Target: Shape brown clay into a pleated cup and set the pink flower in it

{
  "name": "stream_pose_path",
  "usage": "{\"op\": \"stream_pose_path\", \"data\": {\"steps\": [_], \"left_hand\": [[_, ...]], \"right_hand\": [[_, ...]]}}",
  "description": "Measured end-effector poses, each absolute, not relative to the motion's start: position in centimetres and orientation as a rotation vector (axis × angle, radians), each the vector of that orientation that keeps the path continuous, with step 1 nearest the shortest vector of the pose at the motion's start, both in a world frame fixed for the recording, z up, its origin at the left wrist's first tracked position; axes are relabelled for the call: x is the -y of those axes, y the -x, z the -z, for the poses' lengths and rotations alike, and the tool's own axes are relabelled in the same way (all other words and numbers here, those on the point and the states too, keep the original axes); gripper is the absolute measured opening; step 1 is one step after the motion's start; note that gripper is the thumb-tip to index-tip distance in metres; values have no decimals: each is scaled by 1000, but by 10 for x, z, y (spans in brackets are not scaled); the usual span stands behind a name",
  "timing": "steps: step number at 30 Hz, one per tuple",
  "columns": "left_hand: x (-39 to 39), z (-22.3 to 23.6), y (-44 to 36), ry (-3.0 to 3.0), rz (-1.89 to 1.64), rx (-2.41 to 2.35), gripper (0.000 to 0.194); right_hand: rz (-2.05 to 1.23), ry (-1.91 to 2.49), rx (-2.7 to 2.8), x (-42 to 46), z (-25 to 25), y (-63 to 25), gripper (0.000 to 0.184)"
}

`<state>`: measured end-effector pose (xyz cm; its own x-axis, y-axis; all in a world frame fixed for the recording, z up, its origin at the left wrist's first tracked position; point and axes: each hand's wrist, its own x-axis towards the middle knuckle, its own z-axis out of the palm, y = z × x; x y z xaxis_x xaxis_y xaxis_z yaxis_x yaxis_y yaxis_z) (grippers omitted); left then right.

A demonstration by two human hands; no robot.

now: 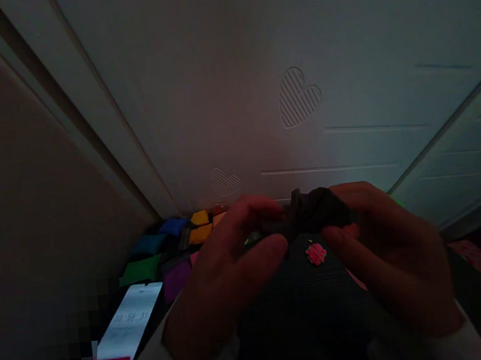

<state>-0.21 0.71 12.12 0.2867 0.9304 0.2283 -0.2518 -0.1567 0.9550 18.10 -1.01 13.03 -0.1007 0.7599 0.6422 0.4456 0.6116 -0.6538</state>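
Both hands are raised over the dark surface with a dark, crumpled, soft-looking piece (318, 209) between them; its material is hard to make out in the dim light. My right hand (396, 249) pinches the piece at its right end between thumb and fingers. At the other end, my left hand (228, 273) has its thumb and fingers curled about the narrower part. Beyond and below the hands lies a small pink flower (316, 254) with bits of green at its edge.
Several coloured packets lie at the back left, among them a blue packet (173, 227), a green packet (140, 269), a purple packet (177, 281) and a yellow packet (201, 234). A lit phone (129, 323) lies nearer. A white panel (231, 89) with heart patterns rises behind.
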Motion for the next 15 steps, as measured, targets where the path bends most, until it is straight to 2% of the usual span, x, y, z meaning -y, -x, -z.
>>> {"op": "stream_pose_path", "data": {"steps": [3,7,11,15], "left_hand": [[-16,-121,0,-1201,-1049,-701,18],[-25,-120,-4,-1021,-953,-640,22],[-31,-119,-6,-877,-975,-509,17],[-34,-118,-5,-757,-1034,-405,18]], "right_hand": [[-308,1016,1785,8,-131,-182,17],[-317,996,1800,7,-129,-181,21],[-270,955,1701,6,-127,-180,29],[-226,998,1584,5,-127,-181,25]]}}
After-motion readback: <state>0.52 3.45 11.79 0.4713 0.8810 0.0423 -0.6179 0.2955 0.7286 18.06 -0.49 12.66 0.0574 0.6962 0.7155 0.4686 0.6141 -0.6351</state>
